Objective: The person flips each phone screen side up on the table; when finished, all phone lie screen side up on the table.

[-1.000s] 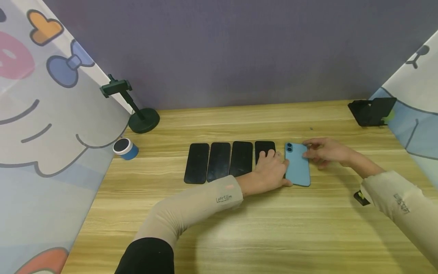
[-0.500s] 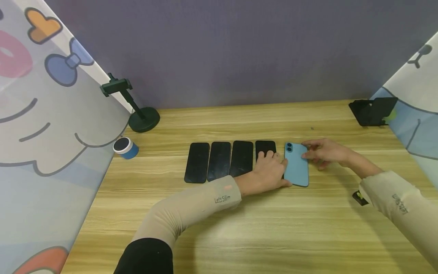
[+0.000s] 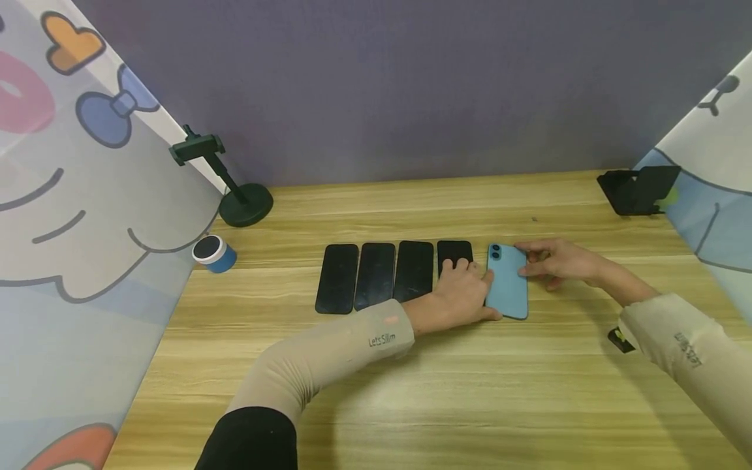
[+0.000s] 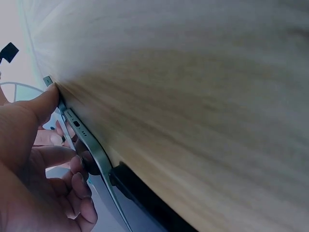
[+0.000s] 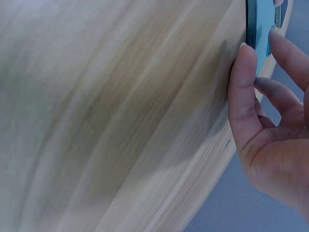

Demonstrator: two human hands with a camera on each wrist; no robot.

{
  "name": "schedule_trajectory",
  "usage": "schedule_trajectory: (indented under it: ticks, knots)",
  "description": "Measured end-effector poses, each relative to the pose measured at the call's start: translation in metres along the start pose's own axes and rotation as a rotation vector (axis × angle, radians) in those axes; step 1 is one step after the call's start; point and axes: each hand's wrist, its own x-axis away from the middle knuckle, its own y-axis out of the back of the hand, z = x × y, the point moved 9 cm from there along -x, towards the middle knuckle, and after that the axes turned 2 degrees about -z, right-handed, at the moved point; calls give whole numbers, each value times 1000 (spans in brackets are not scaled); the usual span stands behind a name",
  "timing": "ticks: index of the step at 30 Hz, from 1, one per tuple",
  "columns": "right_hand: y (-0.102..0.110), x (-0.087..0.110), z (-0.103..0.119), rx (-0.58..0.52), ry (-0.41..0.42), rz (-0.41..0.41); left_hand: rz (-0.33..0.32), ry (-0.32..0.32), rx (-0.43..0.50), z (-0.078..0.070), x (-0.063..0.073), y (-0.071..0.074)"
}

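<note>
A light blue phone lies back-up at the right end of a row of phones. My right hand holds it at its upper right edge and corner, fingertips and thumb on its side in the right wrist view. My left hand lies over the fourth black phone, its bent fingers on the dark screen. The left index fingertip and thumb touch the blue phone's left side. Left of that hand are three more black phones, screens up. Most of the fourth phone is hidden under the left hand.
A dark green phone stand and a blue-and-white tub are at the left. A black folding holder sits at the back right. A small black item lies beside the right sleeve on the wooden table.
The blue phone has slid slightly to the left, closer to the fourth black phone, and the right hand has moved with it. The left hand stays almost in place.
</note>
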Motion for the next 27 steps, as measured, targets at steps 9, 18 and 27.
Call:
schedule_trajectory:
  ticks: [9,18,27]
  knots:
    - [1,-4,7,49,24,-13,1,-12,-4,0,0,0]
    - [-1,-5,7,-62,23,28,-3,-16,2,1,-2,-1]
    - [3,-3,-4,-215,13,34,33,-17,-19,1,-5,-3]
